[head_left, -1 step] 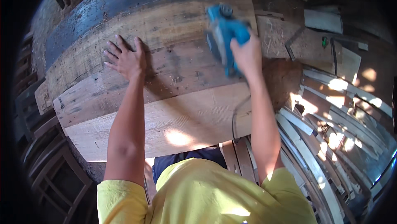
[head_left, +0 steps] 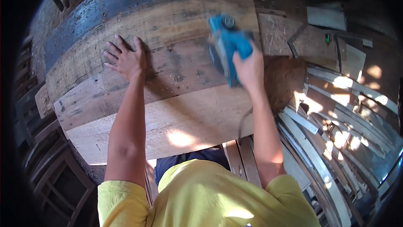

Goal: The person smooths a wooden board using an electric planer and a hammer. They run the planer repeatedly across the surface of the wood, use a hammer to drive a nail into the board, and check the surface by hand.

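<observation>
A blue electric hand planer (head_left: 233, 42) is over the right part of a wide wooden panel (head_left: 184, 74) made of several boards. My right hand (head_left: 250, 68) is closed around its rear handle. The planer is smeared by motion, and its underside is not clear enough to tell whether it touches the wood. Flat on the panel to the left lies my left hand (head_left: 127, 61), fingers spread, with nothing in it. Dark paint (head_left: 79, 27) covers the far boards, while the nearer ones show bare, marked wood with small shavings. A dark cord (head_left: 241, 124) runs down beside my right forearm.
Several long wooden strips (head_left: 323, 143) lie at the right in patchy sunlight. Beyond the panel's right edge is a board (head_left: 275, 34) with angled dark pieces on it. Wooden frames (head_left: 63, 181) stand at the lower left, close to the panel's edge.
My right hand and the planer have shifted slightly toward me. The cord has swung a little. My left hand stays flat at the same place on the panel.
</observation>
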Tool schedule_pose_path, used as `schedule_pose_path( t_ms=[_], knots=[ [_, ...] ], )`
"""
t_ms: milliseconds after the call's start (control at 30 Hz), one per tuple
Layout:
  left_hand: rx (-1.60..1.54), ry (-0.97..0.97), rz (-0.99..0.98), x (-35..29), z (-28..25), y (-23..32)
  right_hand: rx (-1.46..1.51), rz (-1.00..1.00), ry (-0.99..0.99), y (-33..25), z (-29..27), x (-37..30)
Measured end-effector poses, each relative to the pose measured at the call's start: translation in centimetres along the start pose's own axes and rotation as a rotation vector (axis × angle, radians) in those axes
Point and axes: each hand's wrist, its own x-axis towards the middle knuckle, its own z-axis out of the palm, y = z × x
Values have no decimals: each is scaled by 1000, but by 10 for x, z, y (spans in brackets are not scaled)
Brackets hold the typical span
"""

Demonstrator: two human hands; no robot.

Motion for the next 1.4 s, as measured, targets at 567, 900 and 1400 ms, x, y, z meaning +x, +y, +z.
schedule_pose_path(
  t_ms=[567,900,1400],
  knots=[
    [-71,-70,197,3,-8,-26,36,364,-42,52,-50,-354],
    [63,-95,190,3,-23,-26,11,178,44,-52,18,-59],
    [-39,-119,171,6,-36,-22,-86,-145,252,-150,126,345]
  ],
)
